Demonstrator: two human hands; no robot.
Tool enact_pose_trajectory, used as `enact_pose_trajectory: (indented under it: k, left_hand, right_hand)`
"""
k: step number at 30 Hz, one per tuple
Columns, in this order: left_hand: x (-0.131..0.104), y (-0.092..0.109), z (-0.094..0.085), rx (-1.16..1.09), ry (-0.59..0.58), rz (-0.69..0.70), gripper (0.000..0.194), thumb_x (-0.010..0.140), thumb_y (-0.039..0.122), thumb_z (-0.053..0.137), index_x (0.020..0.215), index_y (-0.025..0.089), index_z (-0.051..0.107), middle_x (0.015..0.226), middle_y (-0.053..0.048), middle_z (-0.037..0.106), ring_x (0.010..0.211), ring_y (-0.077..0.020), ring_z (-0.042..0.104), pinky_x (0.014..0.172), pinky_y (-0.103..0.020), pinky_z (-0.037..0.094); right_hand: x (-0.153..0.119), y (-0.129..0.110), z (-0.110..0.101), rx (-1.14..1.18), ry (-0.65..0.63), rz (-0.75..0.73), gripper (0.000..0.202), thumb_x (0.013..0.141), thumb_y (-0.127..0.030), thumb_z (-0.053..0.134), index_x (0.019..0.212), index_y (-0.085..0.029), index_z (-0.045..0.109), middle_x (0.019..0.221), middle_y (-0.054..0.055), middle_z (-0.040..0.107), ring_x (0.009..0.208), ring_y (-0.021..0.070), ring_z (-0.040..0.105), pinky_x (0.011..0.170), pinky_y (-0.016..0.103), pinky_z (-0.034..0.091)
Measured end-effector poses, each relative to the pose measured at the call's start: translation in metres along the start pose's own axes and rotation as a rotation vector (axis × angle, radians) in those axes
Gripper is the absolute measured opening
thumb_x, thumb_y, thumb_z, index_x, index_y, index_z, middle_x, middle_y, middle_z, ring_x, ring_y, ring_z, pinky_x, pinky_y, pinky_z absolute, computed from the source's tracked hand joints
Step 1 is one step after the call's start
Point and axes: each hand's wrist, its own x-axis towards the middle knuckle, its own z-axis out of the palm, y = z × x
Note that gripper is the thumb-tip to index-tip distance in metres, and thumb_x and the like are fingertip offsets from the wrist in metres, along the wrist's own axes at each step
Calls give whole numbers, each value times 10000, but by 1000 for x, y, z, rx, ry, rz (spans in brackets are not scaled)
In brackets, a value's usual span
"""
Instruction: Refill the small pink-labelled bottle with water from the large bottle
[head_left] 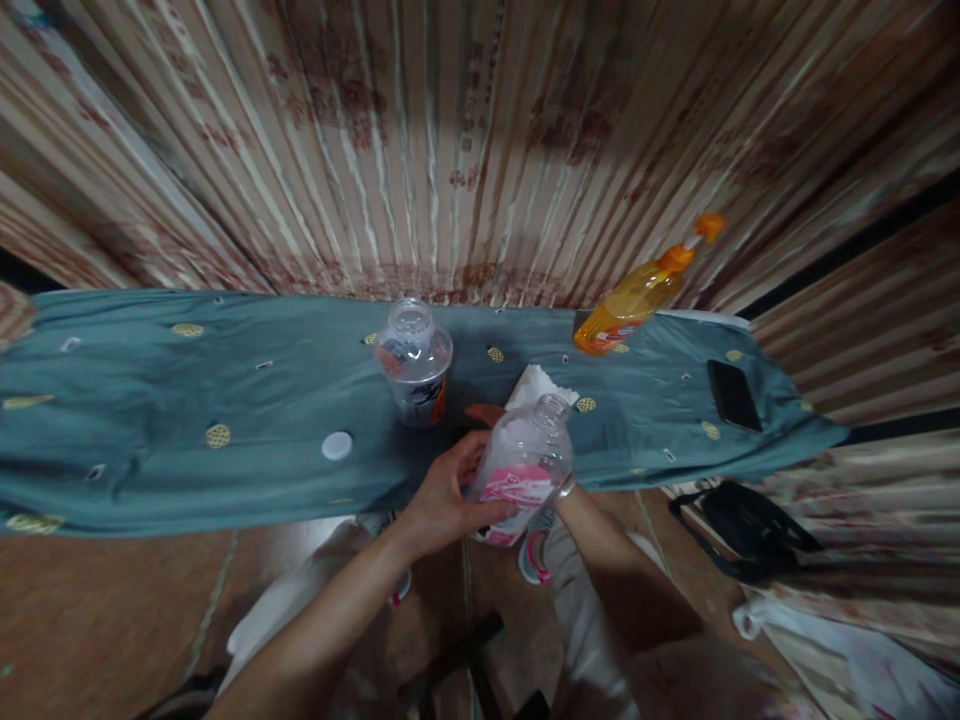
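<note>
A clear plastic bottle (pixel 525 450) with a pink label is tilted over the table's front edge, its neck uncapped. My left hand (pixel 446 495) is closed round its left side, thumb across the label. Behind the bottle, my right hand (pixel 486 413) reaches across, mostly hidden, with fingertips showing at the left. A crumpled white tissue (pixel 538 386) sticks out between that hand and the bottle's far side. Left of them stands a second clear bottle (pixel 415 365), uncapped, with a dark and orange label. A white cap (pixel 337 445) lies on the cloth nearby.
A green cloth (pixel 277 400) with pineapple prints covers the narrow table. An orange spray bottle (pixel 630 305) stands at the back right, and a black phone (pixel 733 395) lies right of it. Pleated curtains (pixel 450 150) hang behind. A black bag (pixel 750 530) is below, at the right.
</note>
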Motion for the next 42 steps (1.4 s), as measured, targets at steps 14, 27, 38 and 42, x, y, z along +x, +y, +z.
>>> enact_pose_trajectory:
  k: [14,27,38,42]
  left_hand:
    - [31,-9,3,-59,192,159,764,595,442,1006,1230,188,664,1206,-105,792,1129,-301,743,1047,-417,561]
    - [20,-3,7,346,313,413,772,767,435,902,1449,244,596,1535,-158,619,1438,-339,598,1205,-501,502]
    - [-10,28,-34,689,549,765,234,865,243,828,1079,252,732,1009,-10,745,872,-158,720,835,-282,600]
    - [-8,31,-69,540,752,770,367,808,296,886,1137,275,724,1056,-9,722,905,-158,707,891,-306,599]
  right_hand:
    - [-18,-52,-59,429,-278,-14,652,640,-773,912,1033,-261,822,1001,37,841,1018,271,783,1008,414,611]
    - [-16,-36,-90,364,99,-12,499,646,-599,971,967,-267,783,918,25,836,886,260,778,885,418,635]
    - [7,-1,-101,72,466,-102,537,742,-657,817,1065,-253,672,1062,73,824,1001,264,774,933,408,614]
    - [10,9,-94,-14,422,-55,545,771,-617,800,1143,-237,680,1109,86,824,1020,270,779,939,413,621]
